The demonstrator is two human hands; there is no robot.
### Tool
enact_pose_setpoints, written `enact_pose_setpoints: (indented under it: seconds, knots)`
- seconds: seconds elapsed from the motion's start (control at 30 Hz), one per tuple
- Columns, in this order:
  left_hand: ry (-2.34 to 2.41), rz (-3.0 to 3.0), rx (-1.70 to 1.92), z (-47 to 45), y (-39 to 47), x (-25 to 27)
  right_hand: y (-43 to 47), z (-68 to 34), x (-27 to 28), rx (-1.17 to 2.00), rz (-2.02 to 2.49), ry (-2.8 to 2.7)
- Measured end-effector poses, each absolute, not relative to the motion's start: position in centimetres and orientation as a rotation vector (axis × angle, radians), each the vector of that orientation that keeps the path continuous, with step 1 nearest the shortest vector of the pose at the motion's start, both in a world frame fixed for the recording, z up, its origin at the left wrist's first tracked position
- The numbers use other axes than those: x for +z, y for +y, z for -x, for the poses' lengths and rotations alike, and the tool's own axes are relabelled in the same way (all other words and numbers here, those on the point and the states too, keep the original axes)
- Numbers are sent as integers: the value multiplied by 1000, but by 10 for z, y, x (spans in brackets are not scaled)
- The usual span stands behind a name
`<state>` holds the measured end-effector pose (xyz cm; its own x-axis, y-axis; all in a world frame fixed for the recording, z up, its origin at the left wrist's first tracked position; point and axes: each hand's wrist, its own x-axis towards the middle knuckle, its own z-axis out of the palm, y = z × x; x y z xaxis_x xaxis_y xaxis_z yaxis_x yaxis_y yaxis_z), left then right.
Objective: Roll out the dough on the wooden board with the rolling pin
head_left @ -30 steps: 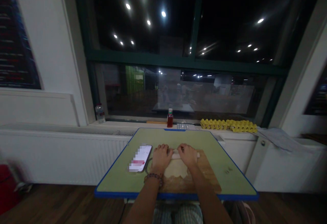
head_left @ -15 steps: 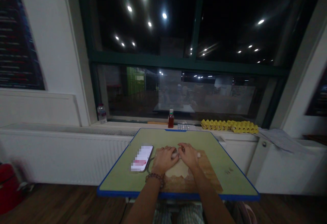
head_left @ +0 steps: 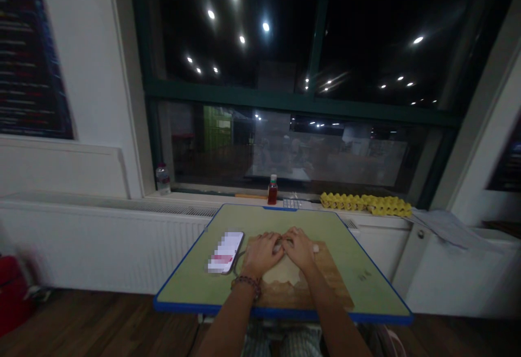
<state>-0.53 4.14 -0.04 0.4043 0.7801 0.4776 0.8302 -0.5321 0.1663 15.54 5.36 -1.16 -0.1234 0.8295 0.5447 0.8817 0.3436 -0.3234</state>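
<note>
My left hand and my right hand meet on a wooden board, fingers curled and thumbs close together. Something whitish shows between them, mostly hidden, and I cannot tell what it is. Under and in front of the hands lies a pale, thin sheet with a ragged near edge; its material is unclear. A small whitish piece pokes out to the right of my right hand. A beaded bracelet circles my left wrist.
The board rests on a green table with a blue rim. A lit phone lies to the left. Along the windowsill stand a bottle of red liquid, a clear bottle and yellow egg trays. Papers hang at the right.
My right hand's fingers have drawn in slightly toward my left hand. The left hand stays nearly in place, and the view has shifted a little.
</note>
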Motion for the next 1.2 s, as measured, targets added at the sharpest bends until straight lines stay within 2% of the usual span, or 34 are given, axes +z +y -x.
enact_pose_setpoints:
  seconds: [0.3, 0.9, 1.2]
  knots:
    - [-1533, 2558, -763, 5, 38, 5, 57, -155, -15, -130, 1666, -1990]
    - [-1511, 2491, -668, 6, 48, -3, 66, -159, -22, -157, 1628, -1998]
    - [-1440, 2499, -740, 6, 46, -3, 69, -160, -27, -149, 1609, -1958]
